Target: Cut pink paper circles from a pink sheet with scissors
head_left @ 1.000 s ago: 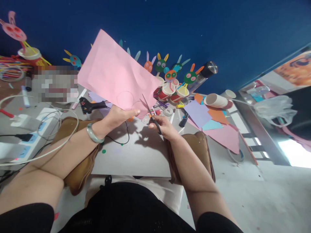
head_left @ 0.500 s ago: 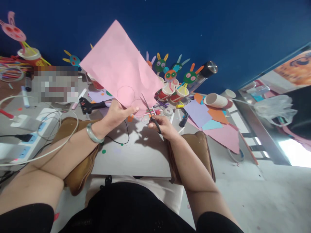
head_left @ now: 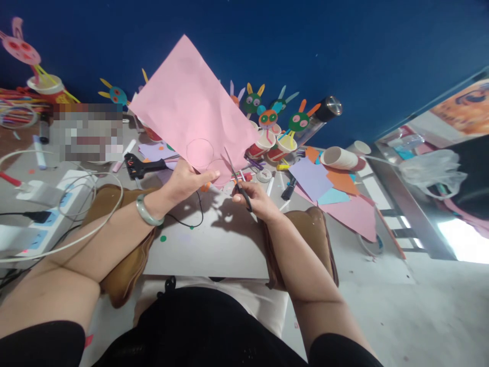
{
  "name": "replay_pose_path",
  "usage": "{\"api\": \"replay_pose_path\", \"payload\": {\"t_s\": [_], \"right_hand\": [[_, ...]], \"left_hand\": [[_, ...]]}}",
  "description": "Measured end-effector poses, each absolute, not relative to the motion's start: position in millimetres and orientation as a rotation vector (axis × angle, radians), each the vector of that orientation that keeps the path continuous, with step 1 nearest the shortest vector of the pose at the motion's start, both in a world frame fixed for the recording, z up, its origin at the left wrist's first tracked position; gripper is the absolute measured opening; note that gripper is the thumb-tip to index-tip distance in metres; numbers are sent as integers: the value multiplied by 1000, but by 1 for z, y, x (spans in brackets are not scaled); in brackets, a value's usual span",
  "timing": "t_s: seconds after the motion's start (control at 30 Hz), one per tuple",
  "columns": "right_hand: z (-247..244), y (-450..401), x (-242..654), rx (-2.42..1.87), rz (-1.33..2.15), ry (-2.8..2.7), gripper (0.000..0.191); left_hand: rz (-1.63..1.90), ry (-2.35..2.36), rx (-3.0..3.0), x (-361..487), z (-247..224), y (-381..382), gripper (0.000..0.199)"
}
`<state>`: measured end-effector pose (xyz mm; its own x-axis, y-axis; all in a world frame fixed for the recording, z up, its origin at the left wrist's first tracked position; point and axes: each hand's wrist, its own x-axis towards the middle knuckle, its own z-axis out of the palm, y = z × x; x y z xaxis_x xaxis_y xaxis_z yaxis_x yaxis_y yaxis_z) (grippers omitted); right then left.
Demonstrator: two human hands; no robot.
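My left hand (head_left: 185, 179) pinches the lower corner of a large sheet of pink paper (head_left: 191, 97), thumb on top. The sheet stands tilted up above the table, with a circle outlined near its lower corner. A second rounded piece of the paper lies by my left thumb, partly cut around. My right hand (head_left: 256, 200) grips black-handled scissors (head_left: 242, 189), fingers in the handles. Their blades point up and left at the sheet's lower edge, beside the rounded part. Whether the blades are pressed fully together is hard to make out.
A black glue gun (head_left: 143, 167) lies left of my hands, and a white power strip (head_left: 63, 204) with cables is further left. Paper cups (head_left: 282, 148) with paper rabbit faces line the wall. Coloured paper sheets (head_left: 311, 178) and a stack of cups (head_left: 340, 158) sit at right.
The pink sheet has shifted slightly right and down, with my left hand still holding it. My right hand and the scissors have barely moved.
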<state>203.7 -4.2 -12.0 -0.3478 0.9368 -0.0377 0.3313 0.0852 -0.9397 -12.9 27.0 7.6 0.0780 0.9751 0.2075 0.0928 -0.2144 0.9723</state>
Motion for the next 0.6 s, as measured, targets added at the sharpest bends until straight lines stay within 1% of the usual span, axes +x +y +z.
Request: {"api": "replay_pose_path", "payload": {"t_s": [0.6], "right_hand": [[-13, -3, 204, -1247, 1326, -1680, 61]], "left_hand": [[1249, 1093, 1573, -13, 13, 27, 24]]}}
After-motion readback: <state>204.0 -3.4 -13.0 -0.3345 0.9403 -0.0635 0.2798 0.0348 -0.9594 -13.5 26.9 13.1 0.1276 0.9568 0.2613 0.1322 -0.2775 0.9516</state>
